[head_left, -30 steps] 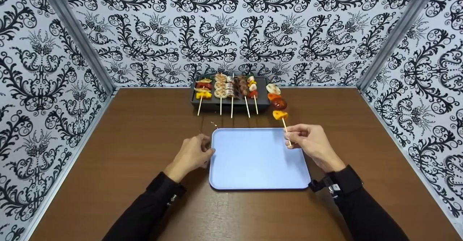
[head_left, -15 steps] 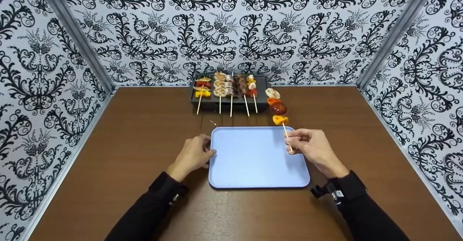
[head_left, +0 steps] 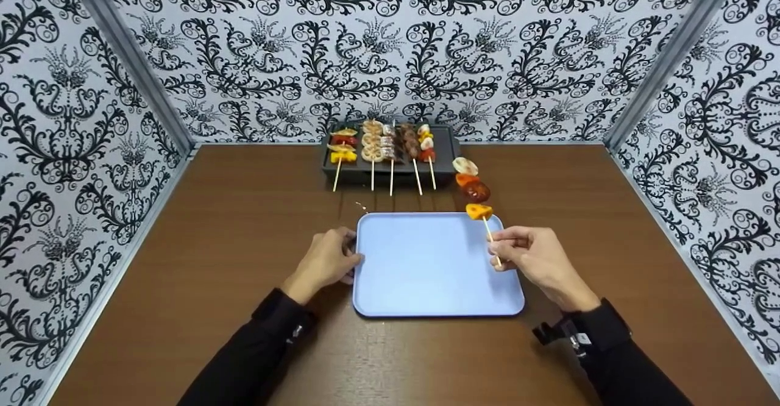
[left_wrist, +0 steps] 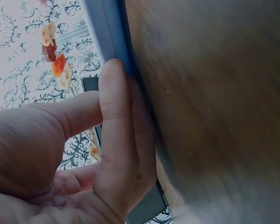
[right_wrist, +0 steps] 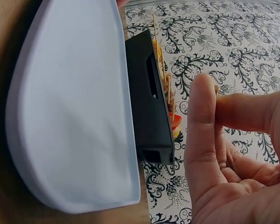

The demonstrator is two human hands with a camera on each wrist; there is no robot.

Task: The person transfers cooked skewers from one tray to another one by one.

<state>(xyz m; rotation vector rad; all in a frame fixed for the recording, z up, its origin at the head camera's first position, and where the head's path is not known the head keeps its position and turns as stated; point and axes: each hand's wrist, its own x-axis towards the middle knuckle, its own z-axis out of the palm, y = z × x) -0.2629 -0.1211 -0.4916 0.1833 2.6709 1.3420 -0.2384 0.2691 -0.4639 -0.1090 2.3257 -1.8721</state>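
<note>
My right hand (head_left: 542, 266) pinches the bare stick end of a skewer (head_left: 478, 212) between thumb and fingers. Yellow, dark red, orange and white food pieces sit on it, pointing away from me. It hangs over the right far corner of a light blue tray (head_left: 436, 266). At the tray's left rim, my left hand (head_left: 323, 259) grips the edge with its thumb on top and fingers along the side. The left wrist view shows fingers against the tray's edge (left_wrist: 107, 28) and the held skewer (left_wrist: 50, 51) beyond. In the right wrist view the held skewer is mostly hidden behind the fingers.
A black tabletop grill (head_left: 448, 144) stands at the back of the brown table (head_left: 244, 211). Several skewers of vegetables, seafood and meat lie on it, their sticks jutting toward me. Patterned wall panels (head_left: 390, 46) close in the back and both sides.
My right hand has come nearer to me and slightly right, carrying the skewer away from the grill's side toward the tray. The left hand and tray have stayed in place.
</note>
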